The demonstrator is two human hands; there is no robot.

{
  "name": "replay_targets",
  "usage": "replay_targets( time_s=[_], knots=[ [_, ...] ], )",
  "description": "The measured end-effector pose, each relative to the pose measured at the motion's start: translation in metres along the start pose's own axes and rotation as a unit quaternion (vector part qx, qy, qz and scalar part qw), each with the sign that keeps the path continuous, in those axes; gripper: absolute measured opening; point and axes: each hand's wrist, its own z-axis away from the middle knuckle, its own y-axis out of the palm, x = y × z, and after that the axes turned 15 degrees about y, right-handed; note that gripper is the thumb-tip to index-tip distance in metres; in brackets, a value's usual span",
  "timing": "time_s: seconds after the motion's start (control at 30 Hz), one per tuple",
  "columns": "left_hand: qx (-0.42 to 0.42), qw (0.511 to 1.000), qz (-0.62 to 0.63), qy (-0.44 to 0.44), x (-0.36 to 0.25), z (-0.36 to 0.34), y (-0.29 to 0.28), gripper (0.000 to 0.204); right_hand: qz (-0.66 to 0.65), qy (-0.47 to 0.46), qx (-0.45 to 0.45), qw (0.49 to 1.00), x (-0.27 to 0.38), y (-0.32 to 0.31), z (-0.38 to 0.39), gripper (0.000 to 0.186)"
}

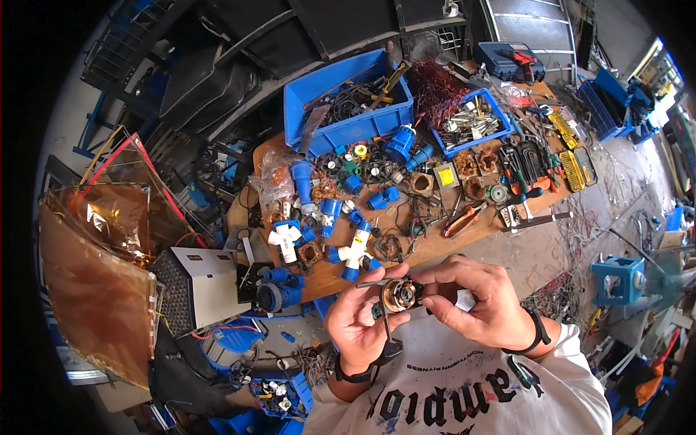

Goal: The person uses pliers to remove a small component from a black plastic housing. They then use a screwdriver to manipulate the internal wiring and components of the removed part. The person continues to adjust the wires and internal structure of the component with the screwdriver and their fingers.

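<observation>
Close to my chest, both hands hold a small round metal part [401,293] with copper-coloured rings and a dark centre. My left hand [353,328] is closed around its left side, with the thumb below and the fingers above. A thin dark metal bar [388,319] runs down past the part to a black piece [389,351] by my left wrist. My right hand [475,301] grips the right side between thumb and curled fingers; its fingertips partly hide that edge. Beyond my hands, white and blue pipe-like connectors [355,250] lie on the wooden table [428,250].
A blue crate [348,134] of tools and cables stands at the table's back, beside a smaller blue tray [475,148] of metal pieces. Pliers [464,220], copper coils [312,254] and hand tools crowd the tabletop. A blue stool [618,279] stands right; a white-and-black box [206,290] sits left.
</observation>
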Motion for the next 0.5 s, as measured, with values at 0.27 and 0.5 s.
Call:
replay_targets(
  time_s=[0.27, 0.5],
  knots=[
    [-0.022, 0.999, 0.01, -0.023, 0.015, -0.017, 0.049, 0.066, -0.016, -0.053, -0.027, 0.998, -0.009, -0.048, -0.005, 0.028],
    [-0.071, 0.996, 0.041, -0.03, 0.034, -0.041, 0.122, 0.066, -0.01, -0.134, -0.047, 0.99, -0.02, -0.117, -0.005, 0.026]
  ],
)
